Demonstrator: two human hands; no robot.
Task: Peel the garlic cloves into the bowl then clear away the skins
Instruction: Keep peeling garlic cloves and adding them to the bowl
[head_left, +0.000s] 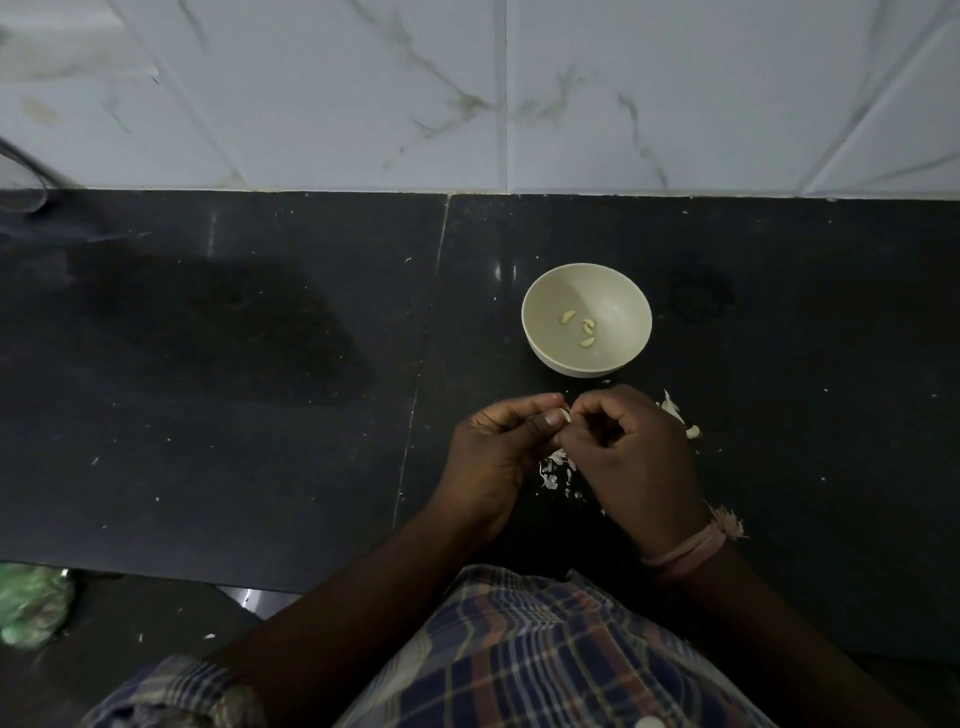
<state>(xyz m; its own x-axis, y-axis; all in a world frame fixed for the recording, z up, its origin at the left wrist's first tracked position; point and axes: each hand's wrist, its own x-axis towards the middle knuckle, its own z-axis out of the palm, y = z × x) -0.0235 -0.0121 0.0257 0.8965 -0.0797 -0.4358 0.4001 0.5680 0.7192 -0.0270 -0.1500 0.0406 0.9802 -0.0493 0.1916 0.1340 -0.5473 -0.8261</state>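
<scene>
- A garlic clove (565, 415) is pinched between the left hand (498, 441) and right hand (631, 447), both held together just in front of the bowl (540, 291) so a short drop suffices.
- Four peeled cloves (581, 328) are kept in the bowl, near mid-surface.
- Skins (556, 470) are left on the surface (260, 389) beneath the hands for later clearing.
- Further garlic pieces (678, 413) are kept beside the right hand, within reach.

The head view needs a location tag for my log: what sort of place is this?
Probably a home kitchen: a dark stone countertop against a marbled tile wall, with a bowl of peeled garlic cloves and loose skins.
</scene>
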